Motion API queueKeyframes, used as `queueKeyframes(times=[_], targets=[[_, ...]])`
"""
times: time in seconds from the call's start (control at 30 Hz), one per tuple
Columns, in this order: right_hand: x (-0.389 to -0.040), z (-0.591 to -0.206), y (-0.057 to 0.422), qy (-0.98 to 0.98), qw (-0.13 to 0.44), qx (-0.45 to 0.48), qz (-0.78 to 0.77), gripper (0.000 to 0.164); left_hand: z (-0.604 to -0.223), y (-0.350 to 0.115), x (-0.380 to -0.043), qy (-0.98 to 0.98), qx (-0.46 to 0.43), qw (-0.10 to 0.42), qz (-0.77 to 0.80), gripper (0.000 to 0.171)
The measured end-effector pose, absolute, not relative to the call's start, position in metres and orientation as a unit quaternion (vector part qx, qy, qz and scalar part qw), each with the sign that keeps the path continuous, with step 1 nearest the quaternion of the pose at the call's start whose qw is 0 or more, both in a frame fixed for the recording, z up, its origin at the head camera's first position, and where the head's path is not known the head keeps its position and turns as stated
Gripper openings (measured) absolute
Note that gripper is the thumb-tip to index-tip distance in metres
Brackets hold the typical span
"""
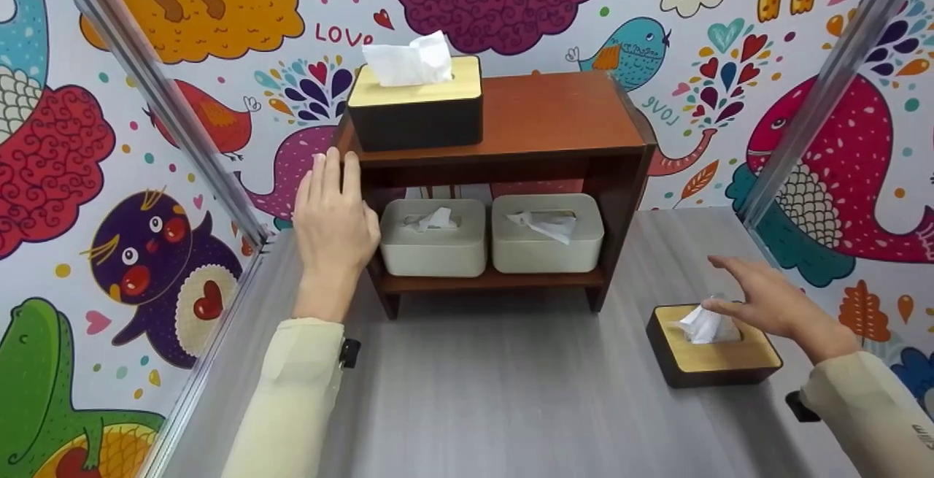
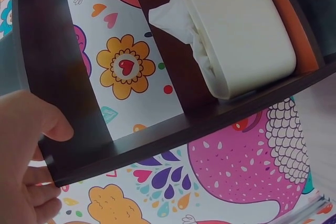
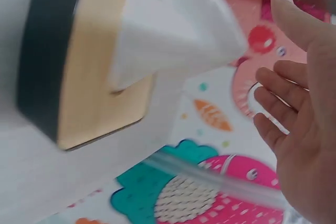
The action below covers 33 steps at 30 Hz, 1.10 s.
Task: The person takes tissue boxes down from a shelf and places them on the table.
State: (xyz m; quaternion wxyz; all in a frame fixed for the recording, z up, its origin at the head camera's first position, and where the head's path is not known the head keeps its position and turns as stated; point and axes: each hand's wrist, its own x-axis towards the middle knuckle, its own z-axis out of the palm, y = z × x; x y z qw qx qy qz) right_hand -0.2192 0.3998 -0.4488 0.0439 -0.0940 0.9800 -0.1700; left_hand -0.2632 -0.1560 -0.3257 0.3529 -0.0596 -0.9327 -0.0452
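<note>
One low black tissue box with a pale wooden lid (image 1: 719,357) sat right out on the grey, faintly streaked surface (image 1: 496,383), over on the right, with a white tissue (image 1: 699,328) poking up from its slot. And close by it, look, was the right hand (image 1: 777,299), released, thumb spread away from the fingers, grasping nothing, a gap between it and that tissue in the right wrist view. Across the way, the left hand (image 1: 332,222) was up at the top left corner of a small reddish-brown wooden shelf (image 1: 554,109), fingers straight, nothing clutched; whether it pressed the wood, I could not tell. Atop that shelf, at the left front, stood another black box with a pale lid (image 1: 419,124); below, on the lower board, a cream tissue box with rounded corners (image 1: 433,257) sat just beside its matching cream neighbour (image 1: 547,253). What a room, too: white walls (image 1: 292,33) crowded with cartoons, a purple penguin (image 1: 149,244) at left, a blue bird (image 1: 631,55) behind, and a metal strip (image 1: 157,91) running down the left corner!
</note>
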Motion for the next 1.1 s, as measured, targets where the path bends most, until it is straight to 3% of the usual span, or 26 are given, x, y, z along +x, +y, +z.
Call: queueKeyframes(times=[0.57, 1.1], targets=[[-0.216, -0.414, 0.318, 0.966, 0.040, -0.220, -0.126, 0.060, -0.325, -0.156, -0.264, -0.935, -0.061, 0.347, -0.045, 0.059], [-0.221, -0.370, 0.237, 0.941, 0.003, -0.332, -0.069, 0.059, -0.324, -0.156, -0.263, -0.936, -0.054, 0.346, -0.040, 0.061]])
